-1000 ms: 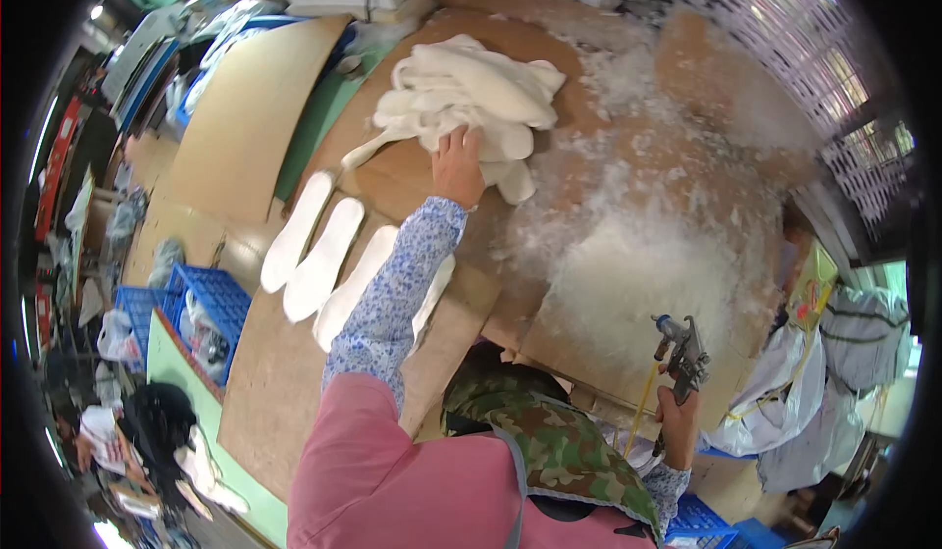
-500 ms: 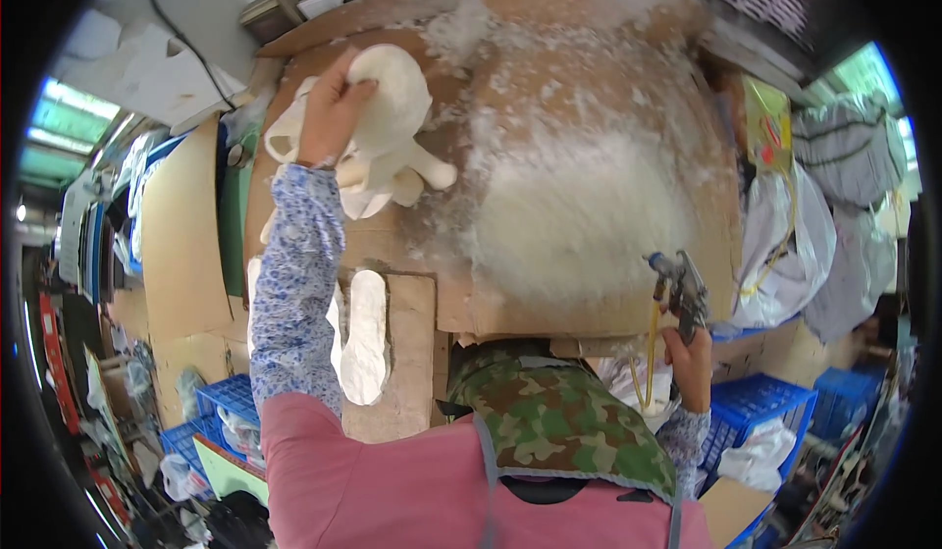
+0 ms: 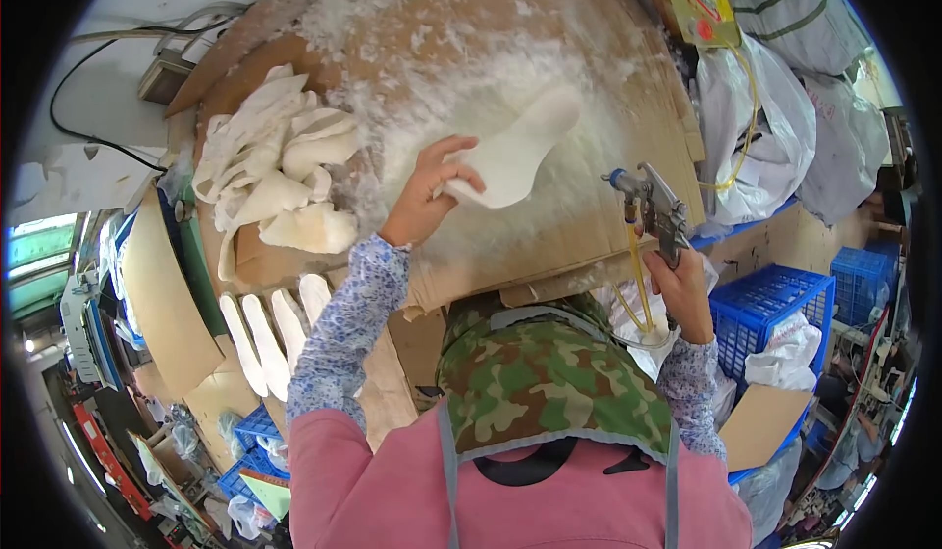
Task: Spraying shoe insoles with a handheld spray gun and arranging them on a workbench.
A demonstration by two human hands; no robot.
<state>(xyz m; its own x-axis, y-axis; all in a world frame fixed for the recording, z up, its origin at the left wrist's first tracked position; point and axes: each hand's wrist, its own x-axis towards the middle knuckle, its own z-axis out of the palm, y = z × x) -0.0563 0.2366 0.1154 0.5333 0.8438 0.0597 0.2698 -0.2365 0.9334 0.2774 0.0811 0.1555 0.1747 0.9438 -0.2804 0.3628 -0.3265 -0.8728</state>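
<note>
My left hand [image 3: 428, 194] pinches one end of a white insole [image 3: 520, 155], holding it over cardboard [image 3: 579, 220] that is coated with pale residue. My right hand [image 3: 684, 292] is wrapped round the handle of a metal spray gun [image 3: 659, 210]. The gun's nozzle points left, toward the insole, with a gap between them. Left of my left hand lies a loose heap of cream-white insoles [image 3: 280, 161]. Nearer to me, several white insoles [image 3: 265, 338] lie side by side, partly covered by my left sleeve.
A thin yellow hose [image 3: 636, 269] runs down from the gun. Blue plastic crates [image 3: 770, 299] stand at the right, below hanging white bags [image 3: 760, 127]. A yellow can [image 3: 699, 4] is at the far right. A cardboard sheet [image 3: 162, 294] leans at the left.
My left hand has come from the heap to the coated cardboard with an insole. The view has shifted. The spray gun stays in my right hand.
</note>
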